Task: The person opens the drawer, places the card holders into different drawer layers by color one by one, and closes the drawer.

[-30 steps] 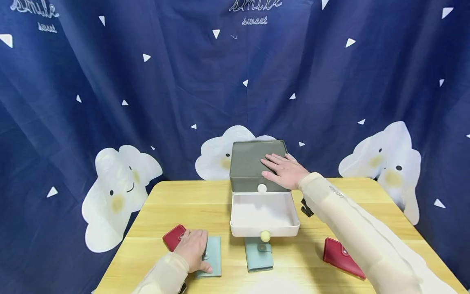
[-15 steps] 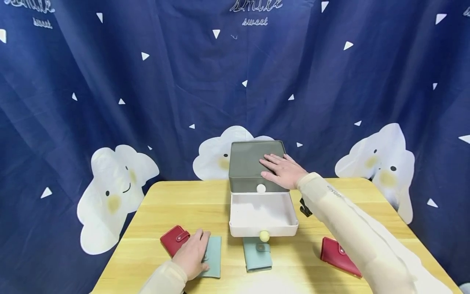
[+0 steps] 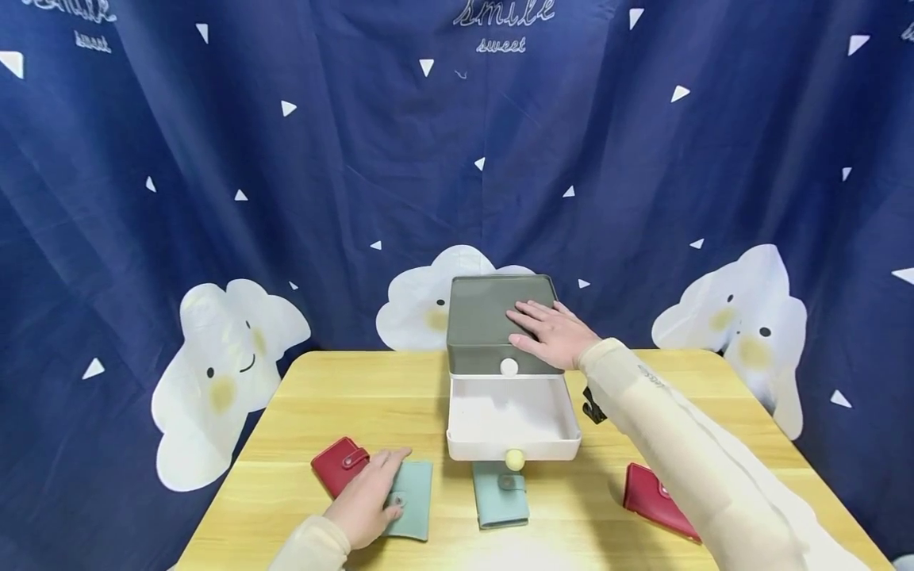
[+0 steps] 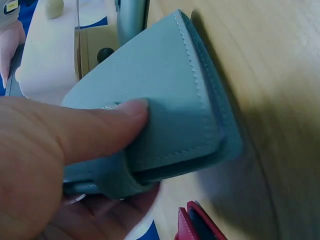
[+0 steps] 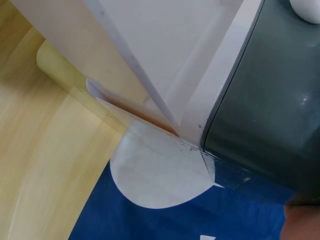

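Note:
My left hand [image 3: 367, 498] grips a light blue snap wallet [image 3: 416, 503] at the table's front left. In the left wrist view the thumb of that hand [image 4: 55, 150] presses the top of the wallet [image 4: 150, 70], and curled fingers lie beneath it. The wallet is tilted there, its stitched edge facing right. My right hand [image 3: 553, 335] rests with fingers spread on the grey top [image 3: 478, 309] of a small drawer box. Below that top, a white drawer [image 3: 471, 450] with a yellow knob [image 3: 515, 460] is pulled out, its inside bare. The right wrist view shows little of my right hand [image 5: 302, 222].
A second light blue wallet [image 3: 502, 507] lies in front of the drawer. One red wallet [image 3: 336, 466] lies beside my left hand, another red wallet [image 3: 653, 500] under the right forearm's side. Behind the wooden table [image 3: 357, 396] hangs a dark blue curtain [image 3: 343, 159].
My left hand has shifted slightly left and toward me, uncovering more of the red wallet and the blue wallet's snap. My right hand has stayed on the box top.

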A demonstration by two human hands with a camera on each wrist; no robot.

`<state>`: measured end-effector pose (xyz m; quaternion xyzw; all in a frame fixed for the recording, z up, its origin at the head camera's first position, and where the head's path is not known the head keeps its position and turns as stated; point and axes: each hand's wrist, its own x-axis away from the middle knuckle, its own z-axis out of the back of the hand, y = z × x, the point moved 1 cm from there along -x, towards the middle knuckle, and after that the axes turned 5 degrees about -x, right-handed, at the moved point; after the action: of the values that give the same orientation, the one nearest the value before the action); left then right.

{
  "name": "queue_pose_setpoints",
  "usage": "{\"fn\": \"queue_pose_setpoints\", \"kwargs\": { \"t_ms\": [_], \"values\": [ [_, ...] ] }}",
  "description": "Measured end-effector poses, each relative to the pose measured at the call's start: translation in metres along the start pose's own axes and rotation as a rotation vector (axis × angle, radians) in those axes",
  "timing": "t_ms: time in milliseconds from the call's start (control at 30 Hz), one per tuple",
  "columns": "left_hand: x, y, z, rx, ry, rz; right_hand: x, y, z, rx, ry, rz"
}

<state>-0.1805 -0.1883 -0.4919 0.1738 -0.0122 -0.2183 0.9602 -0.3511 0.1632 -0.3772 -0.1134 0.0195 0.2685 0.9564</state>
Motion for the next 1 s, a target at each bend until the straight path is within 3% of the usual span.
{"fn": "queue_pose_setpoints", "kwargs": {
  "t_ms": [367, 600, 767, 1000],
  "values": [
    [-0.001, -0.004, 0.001, 0.145, 0.109, 0.059, -0.003, -0.003, 0.004, 0.019, 0.005, 0.003],
    [0.0, -0.009, 0.001, 0.187, 0.184, 0.083, -0.002, -0.005, 0.005, 0.009, 0.002, -0.005],
    [-0.001, -0.011, 0.001, 0.231, 0.188, 0.073, 0.002, -0.005, 0.005, 0.007, 0.008, -0.011],
    [0.0, -0.014, -0.001, 0.396, 0.137, 0.083, 0.001, -0.005, 0.005, -0.002, 0.012, -0.002]
  ]
}}
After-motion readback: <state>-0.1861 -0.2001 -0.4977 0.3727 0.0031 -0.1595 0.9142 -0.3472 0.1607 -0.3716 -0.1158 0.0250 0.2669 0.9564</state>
